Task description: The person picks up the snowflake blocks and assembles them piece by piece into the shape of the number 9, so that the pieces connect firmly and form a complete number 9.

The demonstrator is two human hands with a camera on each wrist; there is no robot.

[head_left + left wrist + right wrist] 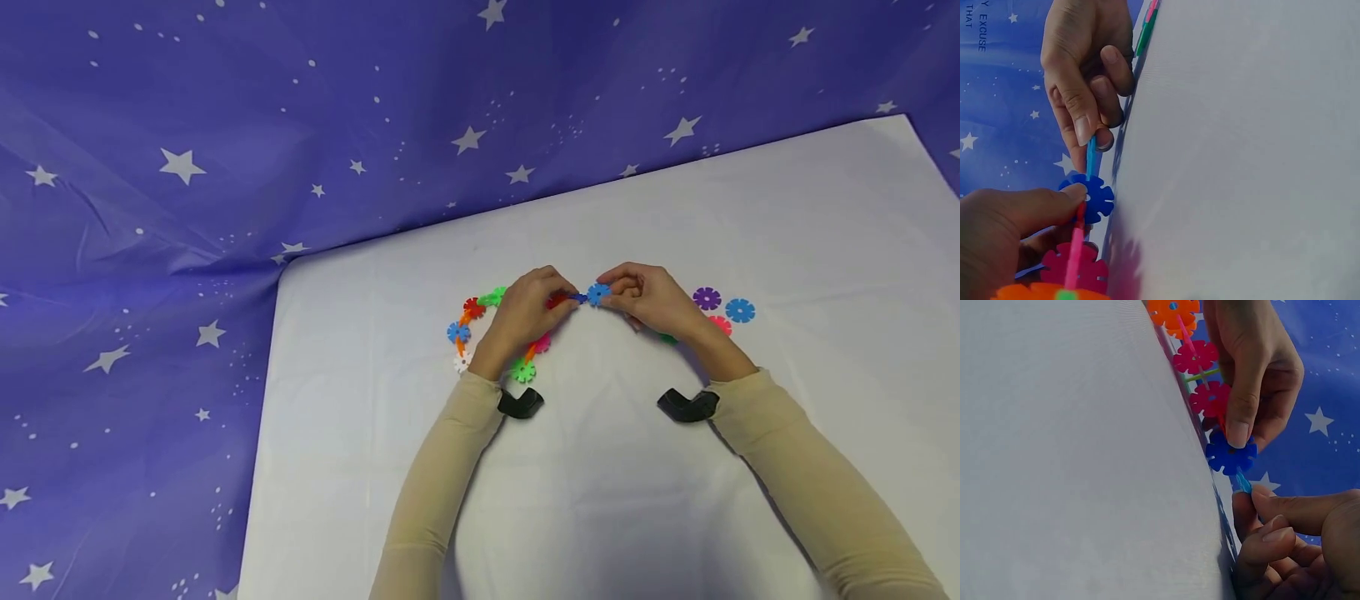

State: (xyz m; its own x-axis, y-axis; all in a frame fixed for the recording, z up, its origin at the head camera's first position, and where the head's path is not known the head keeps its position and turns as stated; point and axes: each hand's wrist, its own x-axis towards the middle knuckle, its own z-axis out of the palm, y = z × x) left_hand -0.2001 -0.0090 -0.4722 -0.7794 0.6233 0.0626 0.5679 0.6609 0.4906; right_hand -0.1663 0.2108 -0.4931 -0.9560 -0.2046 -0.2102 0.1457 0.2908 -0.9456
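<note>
My left hand (527, 310) pinches a dark blue snowflake disc (1101, 200) between thumb and fingers, at the end of a chain of notched plastic discs. From my right hand (654, 298), thumb and fingertips grip a light blue snowflake disc (597, 294). It stands edge-on to the dark blue one, their rims meeting in both wrist views. Behind the dark blue disc the chain runs on through pink discs (1195, 357) to an orange disc (1174, 309). Green, red, light blue and white discs curve round to the left; my left hand and wrist hide part of this chain.
Beside my right wrist lie a loose purple disc (707, 298), another light blue disc (740, 311) and a pink disc (720, 325). A green disc (667, 338) is partly hidden under that wrist. Starry blue cloth (420, 100) borders the white table (360, 467).
</note>
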